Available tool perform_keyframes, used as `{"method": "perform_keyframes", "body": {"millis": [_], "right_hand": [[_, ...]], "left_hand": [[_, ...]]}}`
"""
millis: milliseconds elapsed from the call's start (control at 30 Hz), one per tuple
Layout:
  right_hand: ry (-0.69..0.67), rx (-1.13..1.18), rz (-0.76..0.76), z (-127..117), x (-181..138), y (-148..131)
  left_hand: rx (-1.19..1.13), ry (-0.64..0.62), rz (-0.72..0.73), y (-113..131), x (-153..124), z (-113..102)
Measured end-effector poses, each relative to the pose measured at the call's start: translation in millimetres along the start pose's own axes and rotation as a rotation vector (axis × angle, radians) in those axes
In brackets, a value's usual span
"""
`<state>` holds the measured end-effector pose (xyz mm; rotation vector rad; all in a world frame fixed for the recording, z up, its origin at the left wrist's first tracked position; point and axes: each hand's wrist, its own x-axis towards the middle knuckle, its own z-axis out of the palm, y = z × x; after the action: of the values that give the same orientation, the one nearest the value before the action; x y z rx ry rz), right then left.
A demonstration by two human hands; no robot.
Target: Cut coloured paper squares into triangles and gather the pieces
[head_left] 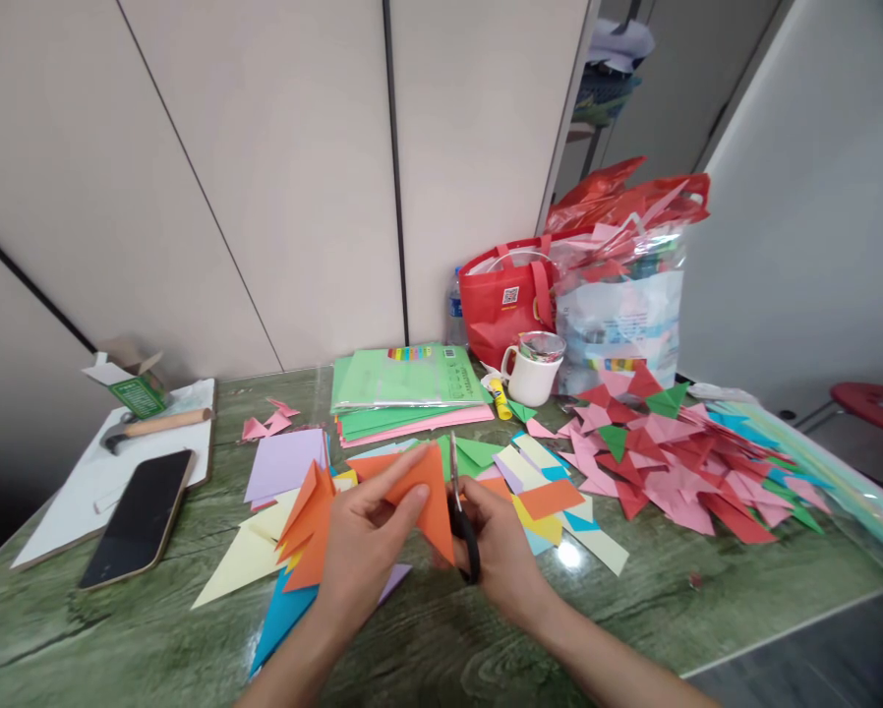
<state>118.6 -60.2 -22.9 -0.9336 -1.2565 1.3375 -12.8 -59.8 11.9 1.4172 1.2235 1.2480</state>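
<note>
My left hand point(375, 536) pinches a folded piece of orange paper point(436, 501) between thumb and fingers, above the table. My right hand point(501, 551) is closed around the black handles of a pair of scissors point(465, 536). The scissor blades point away from me and stand along the right edge of the orange paper; whether they are cutting into it I cannot tell. Just left of my left hand lie folded orange pieces point(310, 526), a blue piece point(283, 610) and cream pieces point(239, 560). Cut paper strips point(552, 499) in several colours lie beyond my right hand.
A heap of pink, red and green paper pieces point(677, 457) covers the right side. Green paper packs point(408, 379), a glue stick point(500, 398), a white mug point(534, 374) and a red bag point(504, 305) stand behind. At left are a phone point(139, 516), a hammer point(157, 426) and a small box point(136, 383).
</note>
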Motion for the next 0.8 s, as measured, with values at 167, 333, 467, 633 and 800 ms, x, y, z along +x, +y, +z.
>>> {"method": "perform_keyframes", "body": {"millis": [167,333,467,633,800], "right_hand": [[0.047,-0.564,-0.199,-38,8,10],[-0.360,-0.932,-0.359,-64,3,26],[-0.441,-0.972,-0.286,-73,-2,31],[-0.417,-0.954,-0.249,-102,-5,26],[-0.340,-0.913,-0.212,-128,-12,26]], "left_hand": [[0.308,0.150,-0.010,0,12,-40],[0.775,0.110,-0.019,-26,27,-88],[1.113,0.062,-0.077,-35,23,-98],[1.295,0.070,-0.039,-30,19,-87],[1.273,0.185,0.082,-31,24,-68]]}}
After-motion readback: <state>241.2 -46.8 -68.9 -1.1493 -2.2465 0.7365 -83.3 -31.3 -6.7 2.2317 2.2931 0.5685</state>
